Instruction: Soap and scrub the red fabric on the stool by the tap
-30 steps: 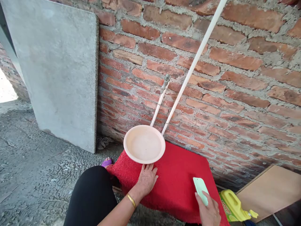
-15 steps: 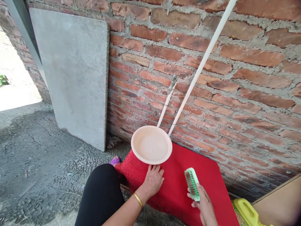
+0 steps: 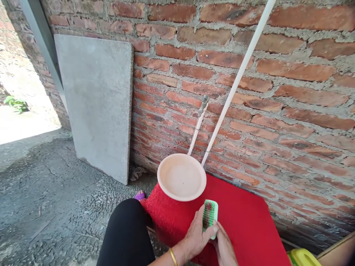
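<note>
A pale green scrub brush [image 3: 213, 207] is held between my two hands, its bristles facing up toward me and stained reddish brown in places. My left hand [image 3: 195, 232], with a gold bangle at the wrist, lies along the brush's left side, thumb across its near end. My right hand [image 3: 224, 244] grips the brush from the right and below; some of its fingers are hidden. Just beyond the hands, a pale pink basin [image 3: 166, 189] rests on the red cloth [image 3: 244, 218]. Its inside holds only a small dark speck.
A brick wall [image 3: 294, 122] rises behind the cloth, with a long white pipe [image 3: 235, 83] and a short pipe with a metal tap [image 3: 203, 105]. A grey slab [image 3: 97, 107] leans at left. A yellow jug [image 3: 303, 256] stands at lower right.
My left hand has left the cloth by the basin and come to the brush. My right hand has brought the brush leftward, closer to the basin. The view has shifted slightly.
</note>
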### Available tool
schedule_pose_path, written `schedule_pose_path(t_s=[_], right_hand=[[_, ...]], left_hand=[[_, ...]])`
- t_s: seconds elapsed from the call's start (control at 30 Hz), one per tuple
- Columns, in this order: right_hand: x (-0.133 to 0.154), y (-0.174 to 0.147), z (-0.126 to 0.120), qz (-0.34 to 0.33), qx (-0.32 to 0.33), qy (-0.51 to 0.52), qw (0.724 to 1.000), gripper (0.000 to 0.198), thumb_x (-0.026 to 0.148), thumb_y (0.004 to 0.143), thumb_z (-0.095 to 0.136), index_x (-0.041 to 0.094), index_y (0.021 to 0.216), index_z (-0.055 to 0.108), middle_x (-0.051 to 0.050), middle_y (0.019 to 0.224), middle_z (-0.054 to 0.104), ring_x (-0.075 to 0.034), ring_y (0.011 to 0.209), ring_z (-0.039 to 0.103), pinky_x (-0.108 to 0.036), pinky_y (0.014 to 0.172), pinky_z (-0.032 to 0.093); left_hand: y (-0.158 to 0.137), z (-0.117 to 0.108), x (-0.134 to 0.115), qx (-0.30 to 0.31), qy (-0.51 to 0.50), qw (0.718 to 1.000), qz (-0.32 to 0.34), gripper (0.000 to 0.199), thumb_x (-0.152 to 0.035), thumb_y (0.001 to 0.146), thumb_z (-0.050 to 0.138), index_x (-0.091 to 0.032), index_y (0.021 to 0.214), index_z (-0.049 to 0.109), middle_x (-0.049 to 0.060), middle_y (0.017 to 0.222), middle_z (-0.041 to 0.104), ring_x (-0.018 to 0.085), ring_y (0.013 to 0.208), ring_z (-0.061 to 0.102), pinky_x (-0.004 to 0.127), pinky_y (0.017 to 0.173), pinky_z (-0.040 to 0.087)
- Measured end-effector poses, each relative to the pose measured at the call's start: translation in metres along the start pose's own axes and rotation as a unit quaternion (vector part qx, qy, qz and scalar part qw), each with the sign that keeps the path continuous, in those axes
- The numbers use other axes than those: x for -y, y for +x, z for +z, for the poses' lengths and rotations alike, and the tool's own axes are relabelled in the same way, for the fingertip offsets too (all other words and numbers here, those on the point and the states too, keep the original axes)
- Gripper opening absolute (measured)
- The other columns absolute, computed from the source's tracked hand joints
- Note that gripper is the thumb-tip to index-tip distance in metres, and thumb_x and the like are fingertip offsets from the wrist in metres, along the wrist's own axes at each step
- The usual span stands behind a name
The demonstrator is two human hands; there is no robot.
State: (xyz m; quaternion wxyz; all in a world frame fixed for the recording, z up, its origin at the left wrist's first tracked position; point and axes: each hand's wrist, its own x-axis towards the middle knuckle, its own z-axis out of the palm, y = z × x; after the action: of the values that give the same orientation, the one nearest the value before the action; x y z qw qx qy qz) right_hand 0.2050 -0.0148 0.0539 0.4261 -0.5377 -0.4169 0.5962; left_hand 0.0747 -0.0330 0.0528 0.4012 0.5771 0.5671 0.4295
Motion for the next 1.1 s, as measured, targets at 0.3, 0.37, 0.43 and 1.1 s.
schedule_pose_path(t_s=[0.3,0.37,0.43,1.1], right_hand=[[0.004,0.030,-0.093,-0.108,-0.169,-0.301,0.932,0.078,0.090,0.065,0.042,0.024,0.093,0.072,-0.011,0.107,0.072,-0.030,0.102,0.064,-0.040,0.088,0.052],[0.007,0.039,-0.133,-0.155,-0.245,-0.393,0.873,0.081,0.087,0.070,0.033,0.023,0.099,0.072,-0.015,0.117,0.068,-0.034,0.111,0.061,-0.046,0.096,0.048],[0.004,0.047,-0.166,-0.161,-0.287,-0.478,0.814,0.082,0.080,0.076,0.026,0.021,0.111,0.070,-0.017,0.132,0.060,-0.037,0.118,0.057,-0.053,0.097,0.045],[-0.021,0.060,-0.175,-0.159,-0.296,-0.668,0.664,0.054,0.054,0.090,0.042,0.024,0.127,0.067,-0.013,0.137,0.060,-0.035,0.123,0.057,-0.049,0.101,0.040]], left_hand=[[0.008,-0.025,0.016,-0.045,0.322,0.945,-0.026,0.069,-0.026,0.081,0.054,-0.029,0.148,0.039,0.009,0.137,0.055,0.029,0.125,0.049,0.049,0.111,0.034],[0.006,-0.025,0.029,-0.061,0.377,0.924,-0.020,0.063,-0.032,0.084,0.054,-0.031,0.146,0.043,0.010,0.143,0.052,0.033,0.130,0.044,0.055,0.110,0.031],[0.005,-0.023,0.043,-0.067,0.413,0.908,-0.014,0.064,-0.037,0.085,0.056,-0.032,0.147,0.043,0.010,0.144,0.051,0.033,0.129,0.044,0.055,0.107,0.033],[0.072,0.066,0.029,-0.050,0.584,0.807,0.068,0.057,-0.017,0.091,0.051,-0.041,0.143,0.046,0.009,0.131,0.061,0.032,0.120,0.055,0.054,0.104,0.041]])
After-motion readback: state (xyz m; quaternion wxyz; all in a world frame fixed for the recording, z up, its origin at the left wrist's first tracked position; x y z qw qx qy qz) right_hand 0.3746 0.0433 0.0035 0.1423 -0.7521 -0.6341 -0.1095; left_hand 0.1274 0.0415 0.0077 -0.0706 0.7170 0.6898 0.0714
